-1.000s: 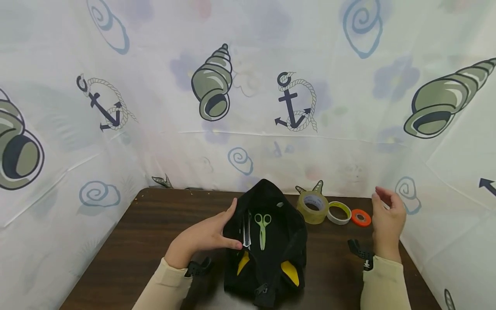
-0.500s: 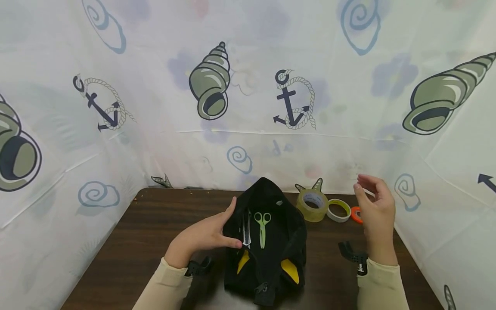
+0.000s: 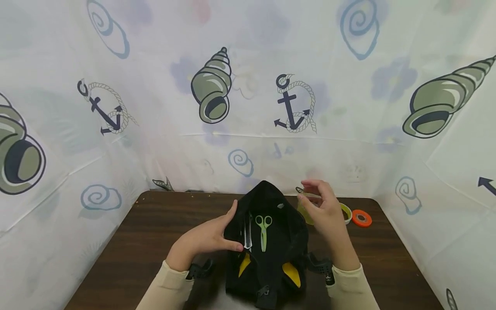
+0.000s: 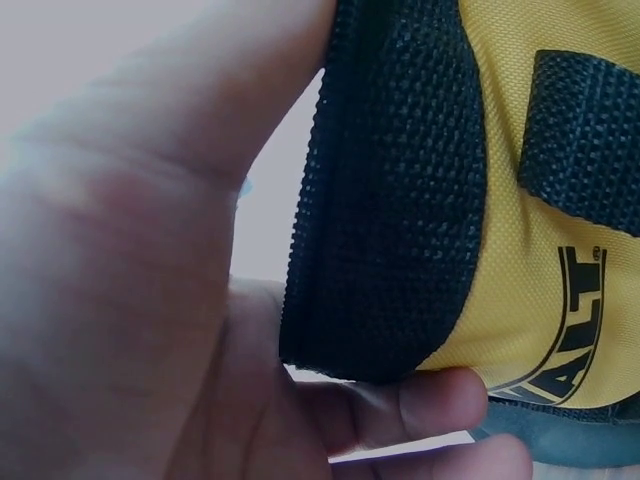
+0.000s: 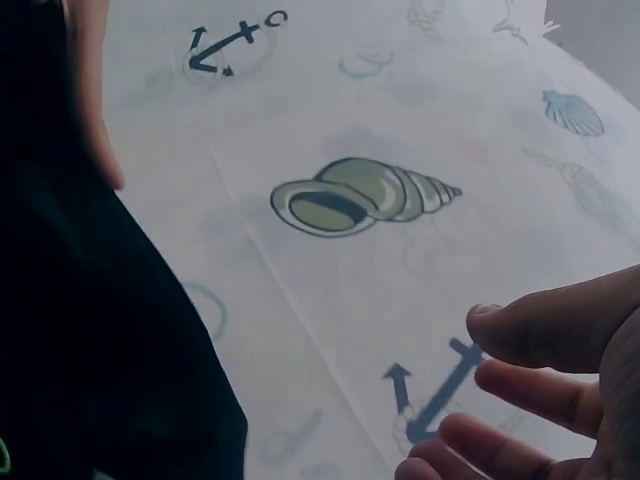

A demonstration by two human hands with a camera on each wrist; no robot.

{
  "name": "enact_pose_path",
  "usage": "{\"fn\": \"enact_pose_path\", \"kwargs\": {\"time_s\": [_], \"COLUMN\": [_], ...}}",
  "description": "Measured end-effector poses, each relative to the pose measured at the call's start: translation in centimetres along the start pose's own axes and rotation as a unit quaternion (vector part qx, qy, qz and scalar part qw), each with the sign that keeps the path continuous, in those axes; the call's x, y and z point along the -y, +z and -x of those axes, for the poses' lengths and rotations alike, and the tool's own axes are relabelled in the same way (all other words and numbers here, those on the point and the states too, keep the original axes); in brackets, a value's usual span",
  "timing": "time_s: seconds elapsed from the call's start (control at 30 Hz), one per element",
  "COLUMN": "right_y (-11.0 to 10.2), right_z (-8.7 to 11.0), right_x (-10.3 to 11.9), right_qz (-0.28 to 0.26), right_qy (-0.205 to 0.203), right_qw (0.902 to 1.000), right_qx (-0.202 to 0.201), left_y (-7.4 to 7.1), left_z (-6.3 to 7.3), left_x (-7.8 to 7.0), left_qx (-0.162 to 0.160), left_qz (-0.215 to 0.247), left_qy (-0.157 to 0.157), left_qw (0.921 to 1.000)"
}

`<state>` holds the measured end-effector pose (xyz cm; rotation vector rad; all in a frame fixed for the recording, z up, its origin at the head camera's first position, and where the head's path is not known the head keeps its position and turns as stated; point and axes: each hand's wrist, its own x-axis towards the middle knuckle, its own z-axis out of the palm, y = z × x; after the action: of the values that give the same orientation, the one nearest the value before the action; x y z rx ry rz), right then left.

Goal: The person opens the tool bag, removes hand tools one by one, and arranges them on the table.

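Observation:
A black tool bag (image 3: 284, 241) with yellow patches stands open on the table. Green-handled scissors (image 3: 264, 241) and a utility knife (image 3: 247, 234) sit inside it. My left hand (image 3: 205, 237) grips the bag's left side, thumb at the rim; the left wrist view shows its black edging (image 4: 390, 200) and yellow panel (image 4: 530, 300) by my fingers. My right hand (image 3: 327, 211) is in front of the clear packing tape roll (image 3: 305, 214), partly hiding it. In the right wrist view, its thumb and fingers are apart, with nothing between them.
A white tape roll (image 3: 347, 213) with a yellow-green core, partly behind my right hand, and a flat orange tape roll (image 3: 361, 218) lie at the back right of the brown table (image 3: 387, 262). A patterned sheet (image 3: 259, 103) hangs close behind the table's edge.
My right hand has moved left from beside the orange tape, past the white roll, to the clear tape roll. My left hand stays at the bag.

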<state>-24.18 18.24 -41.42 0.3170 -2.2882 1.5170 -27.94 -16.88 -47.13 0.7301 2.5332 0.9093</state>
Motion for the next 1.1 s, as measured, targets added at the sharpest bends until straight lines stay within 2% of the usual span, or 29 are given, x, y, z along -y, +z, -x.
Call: {"fn": "enact_pose_path", "kwargs": {"time_s": [0.27,0.47,0.57,0.67,0.77,0.93,1.1], "right_y": [2.9,4.3,5.1,6.1,7.2,8.9,10.4], "right_z": [0.3,-0.2,-1.1,-2.0,-2.8,-3.8,-4.1], "right_x": [0.1,0.2,0.5,0.7,0.7,-0.7,-2.9], "right_qz": [0.004,0.012,0.035,0.061,0.092,0.134,0.162], "right_qy": [-0.010,0.019,0.049,0.080,0.106,0.141,0.161], "right_qw": [0.9986,0.9919,0.9797,0.9619,0.9463,0.9288,0.9258], "right_qx": [0.051,0.125,0.191,0.254,0.291,0.316,0.301], "left_y": [-0.1,0.0,0.1,0.0,0.0,-0.1,-0.1], "left_z": [-0.1,-0.1,-0.1,0.0,0.0,0.1,0.1], "left_x": [-0.2,0.0,0.0,0.1,0.1,0.0,-0.1], "left_qx": [-0.004,0.002,0.001,0.000,-0.001,-0.002,0.001], "left_qz": [-0.009,0.001,0.002,0.004,0.007,0.006,-0.004], "left_qy": [-0.001,0.004,0.006,0.006,0.006,0.006,0.006], "left_qw": [0.9999,1.0000,1.0000,1.0000,1.0000,1.0000,1.0000]}}
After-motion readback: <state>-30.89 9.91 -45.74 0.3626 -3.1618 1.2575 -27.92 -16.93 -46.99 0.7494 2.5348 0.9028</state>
